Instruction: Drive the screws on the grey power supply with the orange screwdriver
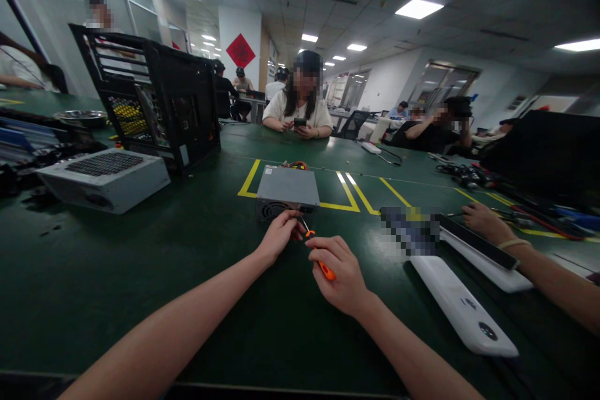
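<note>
My right hand is closed around an orange-handled screwdriver, its thin shaft pointing up and away toward a grey power supply box on the green table. My left hand is pinched at the screwdriver's tip, just in front of the box's near face with its fan grille. What the left fingers pinch is too small to make out.
A second grey power supply and a black open computer case stand at the left. A white device lies at the right, beside another person's hand. A person sits across the table. Yellow tape lines mark the surface.
</note>
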Demonstrator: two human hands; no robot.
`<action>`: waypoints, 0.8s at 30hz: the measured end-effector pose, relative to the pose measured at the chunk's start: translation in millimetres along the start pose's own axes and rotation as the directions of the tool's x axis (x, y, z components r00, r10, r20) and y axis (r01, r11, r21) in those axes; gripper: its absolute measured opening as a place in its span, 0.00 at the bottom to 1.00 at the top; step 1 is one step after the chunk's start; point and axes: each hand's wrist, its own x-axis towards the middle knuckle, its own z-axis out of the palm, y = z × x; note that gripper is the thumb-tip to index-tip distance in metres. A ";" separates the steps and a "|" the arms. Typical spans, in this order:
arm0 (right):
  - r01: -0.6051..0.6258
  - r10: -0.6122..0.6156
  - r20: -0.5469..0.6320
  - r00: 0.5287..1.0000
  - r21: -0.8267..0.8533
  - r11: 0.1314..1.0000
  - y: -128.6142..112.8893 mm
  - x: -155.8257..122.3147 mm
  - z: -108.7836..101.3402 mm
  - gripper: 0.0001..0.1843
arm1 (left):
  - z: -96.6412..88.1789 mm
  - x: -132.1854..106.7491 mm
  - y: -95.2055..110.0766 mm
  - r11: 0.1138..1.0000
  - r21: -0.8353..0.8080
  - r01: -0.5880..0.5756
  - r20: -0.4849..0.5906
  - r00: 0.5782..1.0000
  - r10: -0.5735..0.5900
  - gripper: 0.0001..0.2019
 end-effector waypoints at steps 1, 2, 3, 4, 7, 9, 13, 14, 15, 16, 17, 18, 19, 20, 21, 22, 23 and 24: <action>-0.005 0.005 0.002 1.000 0.002 1.000 -0.1 0.3 -0.3 0.10 | 0.0 0.0 -0.1 1.000 -0.002 -0.002 0.003 1.000 0.002 0.11; -0.013 0.013 0.006 1.000 0.006 1.000 -0.4 0.6 -0.7 0.10 | -0.1 0.1 -0.3 1.000 -0.003 -0.005 0.005 1.000 0.005 0.11; -0.022 0.022 0.014 1.000 0.011 1.000 -0.8 0.9 -0.9 0.10 | -0.1 0.2 -0.4 1.000 -0.004 -0.009 0.006 1.000 0.009 0.11; -0.032 0.031 0.024 0.999 0.023 0.999 -1.3 1.0 -1.0 0.09 | -0.1 0.2 -0.6 1.000 -0.005 -0.012 0.007 1.000 0.012 0.11; -0.094 0.091 0.032 0.995 0.100 0.991 -3.0 0.3 -0.1 0.14 | 0.1 0.6 -0.9 1.000 0.000 -0.017 0.004 1.000 0.017 0.11; -0.132 0.132 0.010 0.991 0.122 0.984 -4.1 -1.0 1.0 0.15 | 0.0 0.9 -1.1 1.000 0.010 -0.010 -0.004 1.000 0.010 0.11; -0.127 0.125 0.054 0.991 0.031 0.991 -5.7 -3.6 1.5 0.11 | -0.6 1.4 -1.5 1.000 0.014 0.002 -0.012 1.000 -0.002 0.11; -0.115 0.114 0.065 0.991 0.017 0.993 -5.8 -3.9 1.1 0.12 | -0.9 1.5 -1.6 1.000 0.009 0.000 -0.007 1.000 0.000 0.11; -0.103 0.103 0.062 0.993 0.011 0.995 -5.8 -4.2 0.6 0.13 | -1.1 1.4 -1.6 1.000 0.005 -0.003 -0.001 1.000 0.003 0.11; -0.092 0.091 0.052 0.994 0.008 0.996 -5.7 -4.2 -0.1 0.13 | -1.3 1.2 -1.5 1.000 0.005 -0.007 0.006 1.000 0.006 0.11; -0.079 0.079 0.040 0.996 0.007 0.997 -5.5 -4.2 -0.8 0.13 | -1.3 1.0 -1.1 1.000 0.007 -0.009 0.011 1.000 0.009 0.11; -0.070 0.069 0.030 0.997 0.006 0.998 -5.3 -4.1 -1.5 0.13 | -1.3 0.7 -0.6 1.000 0.013 -0.011 0.015 1.000 0.010 0.11; -0.063 0.063 0.022 0.998 0.006 0.998 -5.1 -3.9 -2.2 0.12 | -1.2 0.3 0.1 1.000 0.020 -0.011 0.018 1.000 0.010 0.12; -0.059 0.059 0.016 0.998 0.005 0.998 -4.9 -3.8 -2.7 0.12 | -0.9 -0.2 0.9 1.000 0.027 -0.010 0.021 1.000 0.009 0.12; -0.058 0.058 0.012 0.998 0.004 0.998 -4.6 -3.7 -3.1 0.12 | -0.6 -0.6 1.8 0.999 0.031 -0.008 0.024 1.000 0.007 0.12; -0.058 0.058 0.010 0.998 0.004 0.998 -4.5 -3.6 -3.1 0.12 | -0.3 -1.1 2.7 0.999 0.034 -0.005 0.027 1.000 0.004 0.12; -0.058 0.058 0.010 0.998 0.003 0.998 -4.4 -3.6 -2.9 0.12 | 0.1 -1.4 3.5 0.999 0.038 -0.002 0.027 1.000 0.001 0.12; -0.059 0.059 0.012 0.998 0.001 0.998 -4.4 -3.5 -2.6 0.12 | 0.4 -1.7 4.3 0.999 0.041 0.002 0.026 1.000 -0.003 0.12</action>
